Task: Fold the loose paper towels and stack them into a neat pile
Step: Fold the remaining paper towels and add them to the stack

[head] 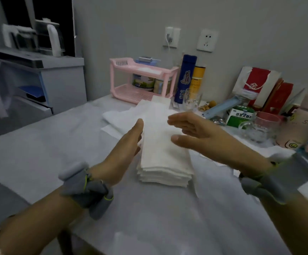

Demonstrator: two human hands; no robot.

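A pile of folded white paper towels (163, 159) lies in the middle of the table. My left hand (125, 146) stands edge-on against the pile's left side, fingers straight. On the other side my right hand (199, 133) hovers flat over the pile's right edge, fingers straight and thumb spread; whether it touches the paper is unclear. Neither hand holds anything. Several loose white paper towels (123, 116) lie spread out just beyond the pile, toward the back. Grey bands wrap both wrists.
A pink two-tier rack (144, 80) with jars stands at the back. Right of it are a blue flask (185, 78), a yellow tube (197, 80), a small glass (191, 100), a green box (239, 116), a glass mug (259, 127) and a pink bottle (304, 118). A white cloth covers the table (48, 144).
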